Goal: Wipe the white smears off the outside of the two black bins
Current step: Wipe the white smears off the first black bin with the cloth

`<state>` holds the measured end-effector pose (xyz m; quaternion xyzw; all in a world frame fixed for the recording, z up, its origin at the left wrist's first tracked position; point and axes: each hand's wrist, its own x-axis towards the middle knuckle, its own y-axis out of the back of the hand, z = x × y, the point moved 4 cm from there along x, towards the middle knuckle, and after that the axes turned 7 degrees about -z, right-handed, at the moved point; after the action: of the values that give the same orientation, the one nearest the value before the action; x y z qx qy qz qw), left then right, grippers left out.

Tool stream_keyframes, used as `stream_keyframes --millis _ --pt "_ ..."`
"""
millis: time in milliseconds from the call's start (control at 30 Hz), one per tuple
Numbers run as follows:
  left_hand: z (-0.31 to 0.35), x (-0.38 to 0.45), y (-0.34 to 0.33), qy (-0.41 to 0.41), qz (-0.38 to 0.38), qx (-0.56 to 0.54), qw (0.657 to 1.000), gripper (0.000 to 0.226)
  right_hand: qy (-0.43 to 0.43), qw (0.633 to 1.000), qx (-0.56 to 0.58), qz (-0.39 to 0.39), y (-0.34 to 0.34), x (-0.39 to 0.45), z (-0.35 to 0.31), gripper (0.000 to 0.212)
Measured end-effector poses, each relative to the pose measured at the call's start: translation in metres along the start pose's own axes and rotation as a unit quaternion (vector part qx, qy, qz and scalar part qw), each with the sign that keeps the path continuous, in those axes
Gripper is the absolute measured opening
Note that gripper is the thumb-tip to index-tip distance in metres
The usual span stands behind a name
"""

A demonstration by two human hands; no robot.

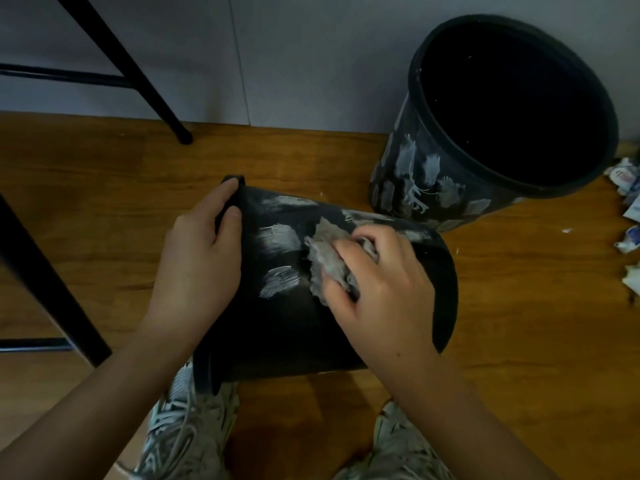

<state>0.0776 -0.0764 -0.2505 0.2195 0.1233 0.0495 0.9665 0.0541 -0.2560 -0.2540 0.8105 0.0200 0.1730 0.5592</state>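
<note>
**Both hands busy on tipped bin, wiping underway**

Head view: Gripping w/ curled fingers, the right hand (pixel 377 289) holds a crumpled grey rag (pixel 325 261) and presses it onto the side wall of the near bin (pixel 287 327). Left hand (pixel 201 251) is wrapped round that bin's rim, thumb over the edge, steadying it. Near bin lies on its side on the wood floor (pixel 104 188), mouth to the left, just in front of the person's sneakers (pixel 187 431). White smears (pixel 280 237) sit between the two hands; more along the upper edge. Lower wall looks already dark.

Second bin (pixel 502 126) stands near the wall (pixel 311 57), tilted look from the lens, w/ many smears on its outside; not yet touched, I'd judge. Crumpled scraps (pixel 627 188) lie at far right; black furniture legs (pixel 149 81) at left.

Handling, my guess: bin is light, thin plastic, prob. flexes under pressure and rolls easily, so rim hold makes sense. Smooth wall = slippery. Rag soft, bunches up.
</note>
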Motion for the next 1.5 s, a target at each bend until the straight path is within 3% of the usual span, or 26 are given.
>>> stream_keyframes --millis 200,433,667,867,1167,1367,1500 --pt "-0.004 0.007 -0.006 0.011 0.000 -0.008 1.000 0.041 -0.026 0.999 0.005 0.020 0.006 -0.007 0.004 0.031" --pt "-0.005 0.004 -0.006 0.003 -0.007 -0.011 1.000 0.041 0.113 0.992 0.038 -0.047 -0.008 -0.007 -0.050 0.026" --pt "-0.007 0.003 -0.005 0.036 -0.034 -0.114 0.992 0.040 0.041 0.999 0.031 -0.008 0.003 -0.014 -0.019 0.023" --pt "-0.010 -0.002 -0.005 0.033 -0.044 -0.126 0.991 0.040 0.130 0.989 0.050 -0.048 -0.010 0.000 -0.053 0.021" --pt "-0.010 0.003 -0.005 0.043 -0.039 -0.125 0.990 0.041 0.045 0.999 0.021 -0.019 0.001 -0.016 -0.011 0.026" --pt "-0.010 0.003 -0.005 0.035 -0.033 -0.123 0.991 0.040 0.149 0.987 0.034 -0.043 -0.014 -0.009 -0.052 0.024" --pt "-0.009 0.002 -0.005 0.037 -0.038 -0.125 0.991 0.040 0.112 0.993 0.033 -0.032 -0.011 -0.023 -0.026 0.024"
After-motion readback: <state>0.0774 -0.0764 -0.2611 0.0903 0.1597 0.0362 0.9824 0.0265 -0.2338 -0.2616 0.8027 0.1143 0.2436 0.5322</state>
